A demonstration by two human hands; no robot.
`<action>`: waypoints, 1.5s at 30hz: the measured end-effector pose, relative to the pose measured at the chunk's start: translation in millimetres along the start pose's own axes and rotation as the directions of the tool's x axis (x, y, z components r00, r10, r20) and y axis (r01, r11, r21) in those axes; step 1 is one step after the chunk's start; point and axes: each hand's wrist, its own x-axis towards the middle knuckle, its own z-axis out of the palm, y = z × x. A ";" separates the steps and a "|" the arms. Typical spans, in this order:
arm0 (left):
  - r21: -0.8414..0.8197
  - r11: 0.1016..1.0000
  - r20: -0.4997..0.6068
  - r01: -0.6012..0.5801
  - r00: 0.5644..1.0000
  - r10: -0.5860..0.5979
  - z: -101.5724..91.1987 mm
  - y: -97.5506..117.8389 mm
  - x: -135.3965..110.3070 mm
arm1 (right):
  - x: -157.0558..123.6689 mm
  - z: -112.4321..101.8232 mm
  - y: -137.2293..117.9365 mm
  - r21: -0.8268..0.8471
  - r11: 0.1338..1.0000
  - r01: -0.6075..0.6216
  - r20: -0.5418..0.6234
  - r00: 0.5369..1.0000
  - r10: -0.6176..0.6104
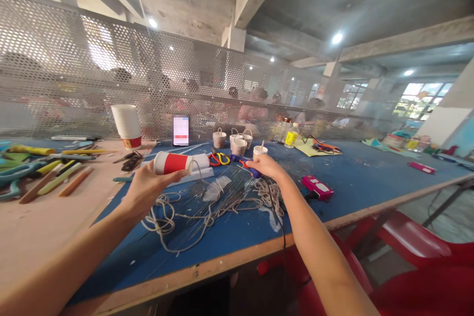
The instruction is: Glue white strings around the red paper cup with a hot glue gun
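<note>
So right up front there's the blue counter [225, 247] with a messy tangle of beige cord [161, 219] on it, loops on the left and a bunched-up pile further right, plus thin strands scattered between. Just above that, the hands are well apart: the left hand [142, 185] is gripping a red and white paper cup [174, 163] tipped on its side, with cord hanging by its right end, and the right hand [268, 167] is wrapped around a blue tool [255, 172] whose black cable [276, 210] drops past the edge. A pink box [317, 187] sits off to the right. Behind the hands are scissors [219, 157], then some small pots [238, 147], a tall cup stack [126, 121] left of a lit phone [181, 131], and finally a perforated screen [148, 69] with blurry people behind it.
</note>
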 end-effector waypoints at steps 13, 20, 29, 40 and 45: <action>-0.049 0.998 -0.022 -0.032 0.999 0.031 5.3 1.5 -4.1 | -29.3 23.7 -54.7 0.863 0.440 0.248 -0.114 0.944 -0.309; 0.075 0.994 -0.059 -0.077 0.995 0.081 2.0 4.8 -5.3 | -43.4 28.8 -68.4 0.782 0.549 0.296 -0.103 0.929 -0.355; 0.085 0.992 -0.045 -0.095 0.994 0.099 1.8 5.7 -6.8 | -58.4 27.2 -75.3 0.548 0.716 0.432 -0.119 0.888 -0.445; 0.071 0.993 -0.065 -0.096 0.993 0.101 1.8 4.1 -6.6 | -54.9 33.5 -69.8 0.323 0.723 0.611 -0.235 0.792 -0.564; 0.085 0.990 -0.081 -0.110 0.990 0.117 3.7 8.9 -8.4 | -53.2 35.9 -66.3 0.267 0.734 0.624 -0.245 0.781 -0.575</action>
